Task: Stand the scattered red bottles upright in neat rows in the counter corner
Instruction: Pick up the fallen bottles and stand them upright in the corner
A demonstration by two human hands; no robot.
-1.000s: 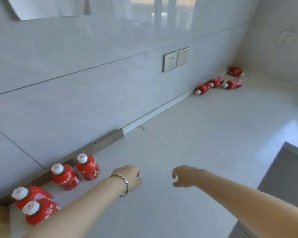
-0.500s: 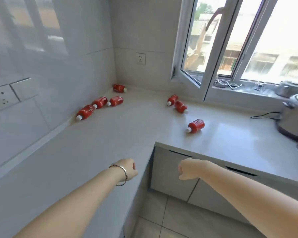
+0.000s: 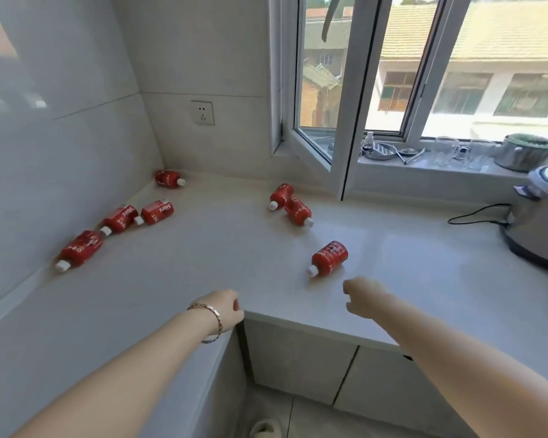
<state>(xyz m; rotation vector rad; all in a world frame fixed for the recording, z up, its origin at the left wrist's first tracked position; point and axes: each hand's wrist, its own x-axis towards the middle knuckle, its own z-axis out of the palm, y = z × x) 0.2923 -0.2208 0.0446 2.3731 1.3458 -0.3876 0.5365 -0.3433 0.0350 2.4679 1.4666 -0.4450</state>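
Red bottles: seven in view, all lying on their sides on the white L-shaped counter point(image 3: 203, 254), none upright.
Corner bottle point(image 3: 168, 179): deepest in the far-left corner, white cap pointing right.
Left-wall group: three bottles strung along the foot of the left wall. The far one point(image 3: 157, 212) lies just right of the middle one point(image 3: 120, 220), near its cap; the near one point(image 3: 78, 250) lies at the wall's base, cap toward the viewer.
Window pair: two bottles near the open window sash point(image 3: 323, 99), touching each other. The left one point(image 3: 280, 196) points its cap near-left, the right one point(image 3: 298, 212) near-right.
Nearest bottle point(image 3: 328, 259): alone in the middle of the counter, cap toward the near-left, just beyond the right hand.
Left hand point(image 3: 223, 308): over the counter's inner front edge, a bracelet point(image 3: 211, 320) on the wrist, fingers loosely curled, holding nothing.
Right hand point(image 3: 363, 295): stretched over the counter just short of the nearest bottle, not touching it, fingers curled downward, empty.
Wall socket point(image 3: 202, 112): on the far wall above the corner.
Rice cooker point(image 3: 541, 216): at the far right of the counter, its black cord point(image 3: 478, 213) trailing left.
Windowsill: glass cups point(image 3: 462, 151), a metal pot point(image 3: 524, 151) and a small dish point(image 3: 378, 151).
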